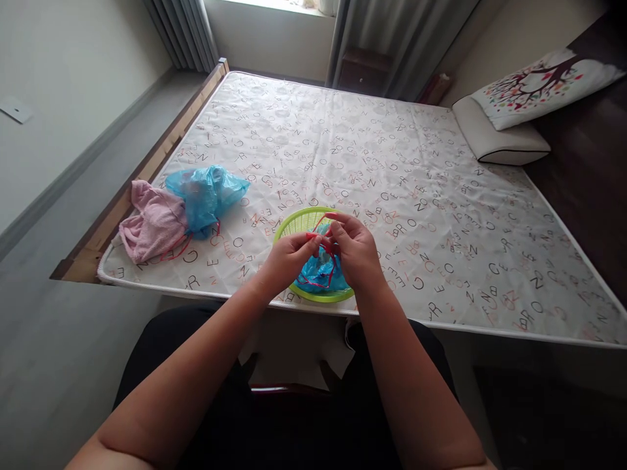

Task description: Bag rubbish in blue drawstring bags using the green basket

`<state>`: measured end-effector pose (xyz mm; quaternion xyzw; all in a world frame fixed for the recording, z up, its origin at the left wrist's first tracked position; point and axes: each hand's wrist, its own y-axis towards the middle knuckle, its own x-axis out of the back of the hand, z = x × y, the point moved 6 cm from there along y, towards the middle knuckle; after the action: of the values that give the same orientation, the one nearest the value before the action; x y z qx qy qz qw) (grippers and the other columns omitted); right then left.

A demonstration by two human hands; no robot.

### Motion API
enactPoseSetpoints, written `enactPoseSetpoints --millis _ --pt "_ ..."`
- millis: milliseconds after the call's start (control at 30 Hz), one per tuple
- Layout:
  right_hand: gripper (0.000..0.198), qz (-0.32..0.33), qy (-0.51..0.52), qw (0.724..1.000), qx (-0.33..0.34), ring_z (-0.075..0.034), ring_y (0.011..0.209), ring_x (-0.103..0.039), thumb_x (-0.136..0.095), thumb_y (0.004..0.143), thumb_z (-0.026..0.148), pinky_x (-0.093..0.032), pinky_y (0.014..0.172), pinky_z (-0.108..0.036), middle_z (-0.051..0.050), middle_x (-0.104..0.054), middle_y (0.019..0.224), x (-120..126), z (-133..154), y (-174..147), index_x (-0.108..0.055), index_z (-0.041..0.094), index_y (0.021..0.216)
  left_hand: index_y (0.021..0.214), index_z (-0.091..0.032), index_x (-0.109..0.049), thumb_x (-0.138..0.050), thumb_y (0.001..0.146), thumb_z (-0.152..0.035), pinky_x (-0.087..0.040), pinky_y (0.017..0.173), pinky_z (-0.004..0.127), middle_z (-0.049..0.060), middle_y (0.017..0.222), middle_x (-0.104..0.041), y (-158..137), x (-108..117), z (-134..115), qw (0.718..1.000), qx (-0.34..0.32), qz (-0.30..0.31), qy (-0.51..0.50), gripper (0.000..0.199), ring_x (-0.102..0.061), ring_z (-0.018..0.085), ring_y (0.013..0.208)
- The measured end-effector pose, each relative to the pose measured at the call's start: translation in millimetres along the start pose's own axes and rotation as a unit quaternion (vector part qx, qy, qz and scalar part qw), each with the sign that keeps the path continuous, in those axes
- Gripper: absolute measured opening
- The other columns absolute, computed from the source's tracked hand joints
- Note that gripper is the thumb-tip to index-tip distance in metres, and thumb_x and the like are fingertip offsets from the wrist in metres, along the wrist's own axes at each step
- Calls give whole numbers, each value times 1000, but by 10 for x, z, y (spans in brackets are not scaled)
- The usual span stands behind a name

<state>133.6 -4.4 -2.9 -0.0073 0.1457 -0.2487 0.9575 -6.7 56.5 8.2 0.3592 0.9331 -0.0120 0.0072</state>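
Head view shows your left hand (292,256) closed in a narrow pinch, thumb against fingers, on a thin red cord (335,264); your right hand (358,253) grips the same cord just beside it, its fingers bent and partly hiding how the strands cross; the cord is above a round green basket (321,298), with a length of it trailing down over the crumpled blue plastic (308,275) inside; the basket sits at the near edge of the letter-printed mattress (431,222), in front of your knees; to your left lies a blue plastic bag (208,192), touching a rumpled pink cloth (153,225); at the far right, a tree-print pillow (539,88) leans on a pale cushion (509,140).
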Motion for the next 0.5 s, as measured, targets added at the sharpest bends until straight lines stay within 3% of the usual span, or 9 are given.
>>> enactPoseSetpoints --millis 133,267,500 --pt "33 -50 8 998 32 -10 67 -60 -88 86 50 -54 62 -25 4 -64 82 48 39 3 -71 27 102 86 -17 -80 -83 85 -69 -29 48 24 1 71 -61 28 2 81 997 44 -2 -69 53 -42 8 54" --pt "23 -83 20 995 50 -10 66 -62 -82 88 40 -56 65 -25 5 -63 80 127 84 10 -68 27 101 98 -17 -80 -86 84 -64 -24 46 23 -1 76 -61 55 68 110 985 65 -43 -156 49 -36 5 49" --pt "13 -3 -72 993 94 -16 81 -74 -76 92 36 -65 78 -34 1 -74 90 16 258 -75 -71 28 101 98 -18 -73 -82 87 -52 -24 42 22 -2 72 -63 66 166 126 977 75 -113 -163 37 -32 4 45"
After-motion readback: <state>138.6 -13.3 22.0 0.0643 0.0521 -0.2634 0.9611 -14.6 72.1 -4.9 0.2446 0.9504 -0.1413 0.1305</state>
